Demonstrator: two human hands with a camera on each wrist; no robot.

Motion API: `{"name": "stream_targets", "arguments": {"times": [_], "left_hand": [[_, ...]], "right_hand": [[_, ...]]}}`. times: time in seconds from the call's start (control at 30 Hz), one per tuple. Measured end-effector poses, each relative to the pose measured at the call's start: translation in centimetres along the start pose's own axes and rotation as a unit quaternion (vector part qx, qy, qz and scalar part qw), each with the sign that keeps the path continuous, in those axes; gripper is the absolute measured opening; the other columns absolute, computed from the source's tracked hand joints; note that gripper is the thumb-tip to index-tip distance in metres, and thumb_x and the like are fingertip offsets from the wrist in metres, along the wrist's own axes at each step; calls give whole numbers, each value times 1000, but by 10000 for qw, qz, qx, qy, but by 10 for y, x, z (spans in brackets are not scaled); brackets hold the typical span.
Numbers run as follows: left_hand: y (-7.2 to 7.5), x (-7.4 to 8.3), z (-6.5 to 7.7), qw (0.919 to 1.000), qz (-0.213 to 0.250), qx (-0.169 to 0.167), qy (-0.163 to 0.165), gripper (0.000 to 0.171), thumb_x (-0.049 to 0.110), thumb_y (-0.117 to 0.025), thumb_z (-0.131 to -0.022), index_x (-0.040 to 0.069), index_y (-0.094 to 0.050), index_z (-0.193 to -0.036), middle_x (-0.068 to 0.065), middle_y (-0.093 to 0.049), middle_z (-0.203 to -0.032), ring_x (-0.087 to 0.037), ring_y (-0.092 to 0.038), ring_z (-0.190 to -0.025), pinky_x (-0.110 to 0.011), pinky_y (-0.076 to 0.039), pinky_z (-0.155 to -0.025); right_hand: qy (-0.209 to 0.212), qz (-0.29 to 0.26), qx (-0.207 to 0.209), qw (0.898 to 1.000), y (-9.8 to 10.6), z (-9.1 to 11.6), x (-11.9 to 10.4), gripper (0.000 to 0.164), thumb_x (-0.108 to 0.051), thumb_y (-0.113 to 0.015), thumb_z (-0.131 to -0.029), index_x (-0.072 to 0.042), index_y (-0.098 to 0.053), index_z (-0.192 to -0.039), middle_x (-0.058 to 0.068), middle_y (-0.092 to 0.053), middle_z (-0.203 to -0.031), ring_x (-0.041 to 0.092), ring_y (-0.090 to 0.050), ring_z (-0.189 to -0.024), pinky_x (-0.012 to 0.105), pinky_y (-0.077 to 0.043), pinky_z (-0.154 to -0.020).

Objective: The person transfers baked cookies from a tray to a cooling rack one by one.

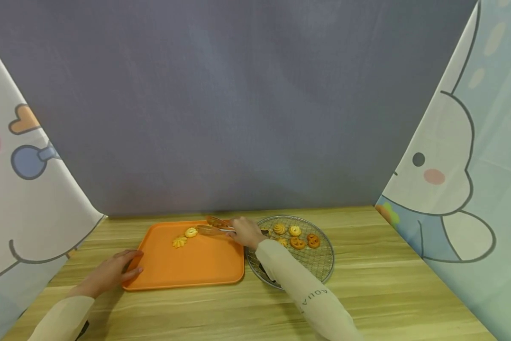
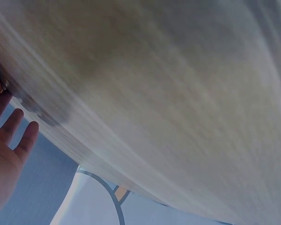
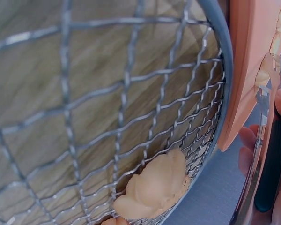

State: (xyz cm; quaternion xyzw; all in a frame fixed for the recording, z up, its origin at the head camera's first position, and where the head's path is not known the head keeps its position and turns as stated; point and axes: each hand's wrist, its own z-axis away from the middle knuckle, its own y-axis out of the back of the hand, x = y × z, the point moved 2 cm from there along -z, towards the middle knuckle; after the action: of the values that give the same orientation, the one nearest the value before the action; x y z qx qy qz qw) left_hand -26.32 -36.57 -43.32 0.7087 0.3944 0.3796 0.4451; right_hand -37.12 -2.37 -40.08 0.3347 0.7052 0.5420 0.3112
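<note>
My right hand [image 1: 246,232] grips tongs [image 1: 213,230] with a dark handle pad and see-through tips, held over the right part of an orange tray [image 1: 187,270]. A pale cookie [image 3: 262,77] shows right at the tong tips in the right wrist view; I cannot tell whether they pinch it. Farther left on the tray lie a round yellow cookie [image 1: 191,232] and a shell-like cookie [image 1: 179,242]. My left hand [image 1: 112,272] touches the tray's left rim, fingers loosely extended and thumb apart from them.
Right of the tray stands a round wire rack [image 1: 319,265] with several cookies, among them brown pretzel-shaped ones [image 1: 297,243] and pale swirled ones [image 1: 279,228]. My right forearm crosses its left part. A grey backdrop [image 1: 238,118] rises behind the wooden table [image 1: 392,284].
</note>
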Motion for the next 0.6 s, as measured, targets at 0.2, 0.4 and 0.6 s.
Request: {"name": "stream_targets", "arguments": {"times": [0.2,0.4,0.6], "left_hand": [[0,1,0,10000,-9,-38,28,44,26,-71,-79,0,-60,-113,-24,-59,-113,-46,-56,-98,-58,-46,-79],[1,2,-1,9999,-50,64,-68,43,24,-71,-78,-2,-60,-111,-24,-60,-109,-46,-57,-95,-57,-47,-75],[1,3,-1,10000,-8,21,33,44,24,-70,-79,-1,-60,-113,-25,-59,-112,-46,-56,-99,-58,-47,-78]], "right_hand": [[69,25,176,9998,-3,1,1,27,-34,-62,-86,-12,-67,-99,-3,-60,-70,5,-46,-50,18,-32,-42],[98,9,308,9995,-1,3,1,21,-34,-63,-85,-13,-65,-90,-4,-54,-62,5,-39,-47,18,-28,-41],[25,-3,295,9996,0,3,0,24,-36,-63,-85,-13,-66,-93,-3,-59,-64,4,-41,-46,17,-30,-40]]}}
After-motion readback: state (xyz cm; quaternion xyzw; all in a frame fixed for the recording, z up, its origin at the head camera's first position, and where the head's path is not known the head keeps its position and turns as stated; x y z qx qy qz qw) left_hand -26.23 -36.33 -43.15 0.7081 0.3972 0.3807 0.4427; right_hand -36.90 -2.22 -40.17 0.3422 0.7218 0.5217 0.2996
